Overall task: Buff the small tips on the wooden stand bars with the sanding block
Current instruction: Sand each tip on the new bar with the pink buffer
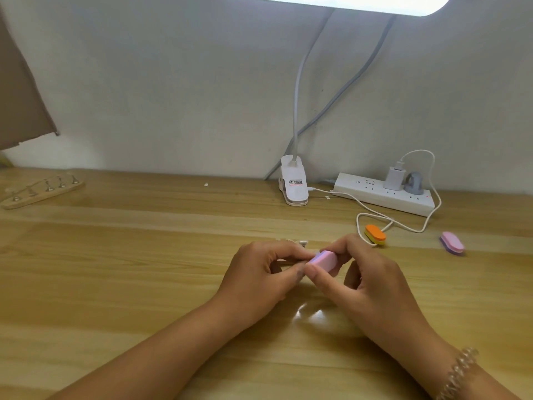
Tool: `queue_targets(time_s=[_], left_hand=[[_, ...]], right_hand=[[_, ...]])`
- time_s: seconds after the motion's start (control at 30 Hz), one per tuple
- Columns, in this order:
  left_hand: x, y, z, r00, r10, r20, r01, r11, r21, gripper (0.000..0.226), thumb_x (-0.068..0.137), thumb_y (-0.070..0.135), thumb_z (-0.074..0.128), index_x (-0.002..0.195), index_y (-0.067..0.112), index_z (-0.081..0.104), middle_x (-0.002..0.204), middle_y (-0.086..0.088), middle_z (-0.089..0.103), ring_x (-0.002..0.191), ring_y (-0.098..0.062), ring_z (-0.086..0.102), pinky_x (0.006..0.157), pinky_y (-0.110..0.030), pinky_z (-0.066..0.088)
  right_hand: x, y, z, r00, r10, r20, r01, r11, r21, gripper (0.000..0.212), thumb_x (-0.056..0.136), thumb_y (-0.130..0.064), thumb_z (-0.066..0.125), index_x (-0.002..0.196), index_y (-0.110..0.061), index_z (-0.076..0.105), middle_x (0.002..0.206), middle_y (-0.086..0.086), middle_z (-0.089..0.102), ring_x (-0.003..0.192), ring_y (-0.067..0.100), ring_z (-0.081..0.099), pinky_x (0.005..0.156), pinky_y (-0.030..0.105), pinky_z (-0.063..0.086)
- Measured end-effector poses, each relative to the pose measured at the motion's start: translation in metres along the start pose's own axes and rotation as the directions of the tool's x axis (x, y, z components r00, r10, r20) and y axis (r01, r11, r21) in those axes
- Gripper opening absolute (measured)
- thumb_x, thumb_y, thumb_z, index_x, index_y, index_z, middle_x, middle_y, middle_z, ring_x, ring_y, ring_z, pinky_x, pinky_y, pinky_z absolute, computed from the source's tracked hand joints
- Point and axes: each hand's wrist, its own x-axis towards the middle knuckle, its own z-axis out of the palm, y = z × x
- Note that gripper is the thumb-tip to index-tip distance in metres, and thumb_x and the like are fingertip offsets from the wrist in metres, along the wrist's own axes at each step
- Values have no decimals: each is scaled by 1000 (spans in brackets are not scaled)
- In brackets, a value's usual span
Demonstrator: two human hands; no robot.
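Pinching a pink-and-lilac sanding block [323, 261] between thumb and fingers, the right hand [364, 280] holds it just above the wooden table [144, 269], its long axis running from lower left to upper right, the rounded lilac end aimed at the left hand [264, 272]. That hand is curled shut around something pale and thin, probably one of the stand bars, which runs roughly left to right; too little shows between the fingers to be sure. The block's end meets the left fingertips, so both hands are equally near the work. Buffing appears to be under way.

Farther out, an orange-and-yellow block [375, 234] and a second pink block [452, 242] lie to the right, well apart. A wooden stand [40, 190] with small upright pieces sits far left, by the wall.
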Motion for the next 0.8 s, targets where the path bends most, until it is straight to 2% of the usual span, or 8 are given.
queue_targets(time_s=[0.1,0.2,0.4,0.5,0.57,0.63,0.7,0.8], left_hand=[[0,2,-1,1000,4,26,-4,1000,7,21,89,16,73,92,37,78,77,18,72,45,-2,50,49,-16,40],[-1,3,0,999,41,34,-43,996,74,21,88,18,74,89,39,76,76,20,72,45,1,50,51,-11,36],[2,0,-1,997,-13,-80,8,998,-61,12,88,16,74,92,27,79,84,15,74,45,-1,49,49,-18,41],[-1,1,1,999,26,-27,-26,1000,-4,17,88,18,75,89,35,78,83,19,74,46,1,49,50,-17,40],[-3,2,3,998,64,20,-65,995,73,22,87,23,73,89,44,74,78,25,71,47,2,49,51,-13,37],[-1,2,2,998,57,10,-57,996,64,17,87,23,71,89,40,75,78,22,71,47,0,48,52,-15,39],[1,-1,-1,998,12,-68,-13,1000,-25,13,89,17,72,92,29,78,82,16,74,46,-2,49,51,-18,42],[1,-1,-1,998,-7,-67,3,998,-59,12,91,15,70,92,26,77,84,14,74,46,-2,50,49,-18,43]], right_hand=[[1,1,-1,999,30,-38,-29,999,43,44,69,-72,58,83,-30,61,77,-15,63,53,16,53,52,26,38],[0,0,-2,998,15,-61,-17,999,-27,46,74,-76,59,84,-31,59,79,-13,61,55,18,53,52,27,40],[2,1,-3,997,53,-60,-52,999,14,43,68,-71,59,85,-31,62,80,-16,64,53,16,53,53,27,40],[2,0,-4,993,51,-108,-40,994,103,44,68,-68,58,92,-31,64,84,-15,65,50,16,52,52,25,40],[1,-2,-3,997,10,-76,-4,997,73,42,70,-66,58,93,-31,63,84,-14,64,52,18,52,51,25,39],[-1,-1,-1,1000,1,-28,1,999,43,38,73,-63,61,92,-31,63,82,-13,64,53,18,53,52,25,39],[0,2,-1,1000,21,-8,-21,1000,10,32,73,-58,67,91,-31,63,82,-14,65,54,16,54,54,26,39],[0,2,-2,997,16,-78,-13,999,44,35,73,-61,63,94,-33,64,85,-16,65,53,18,53,53,25,39]])
